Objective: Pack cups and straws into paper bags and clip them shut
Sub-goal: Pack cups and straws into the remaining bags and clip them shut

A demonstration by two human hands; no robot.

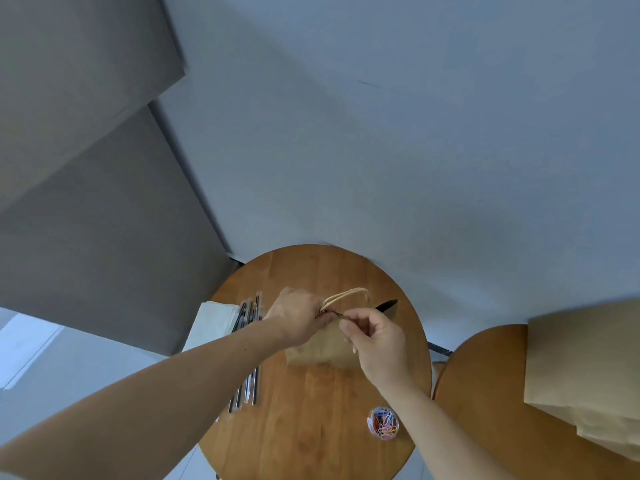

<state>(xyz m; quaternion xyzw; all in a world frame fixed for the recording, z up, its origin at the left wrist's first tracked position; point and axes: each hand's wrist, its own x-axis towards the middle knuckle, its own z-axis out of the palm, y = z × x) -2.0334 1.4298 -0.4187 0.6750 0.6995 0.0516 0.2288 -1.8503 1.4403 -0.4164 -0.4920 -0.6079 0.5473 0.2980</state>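
Observation:
A brown paper bag [320,348] with twisted paper handles [346,295] stands in the middle of a round wooden table [311,427]. My left hand [297,315] pinches the bag's top edge near the handles. My right hand [375,341] pinches the same top edge just to the right, holding something thin and dark there; I cannot tell what it is. Several wrapped straws [247,355] lie on the table to the left, partly under my left forearm. No cup is visible; the bag's inside is hidden.
A small clear tub of coloured paper clips [383,423] sits at the table's front right. White folded paper [211,325] lies at the left edge. More brown paper bags [585,375] are stacked on a second wooden table [485,393] at the right. A pale wall rises behind.

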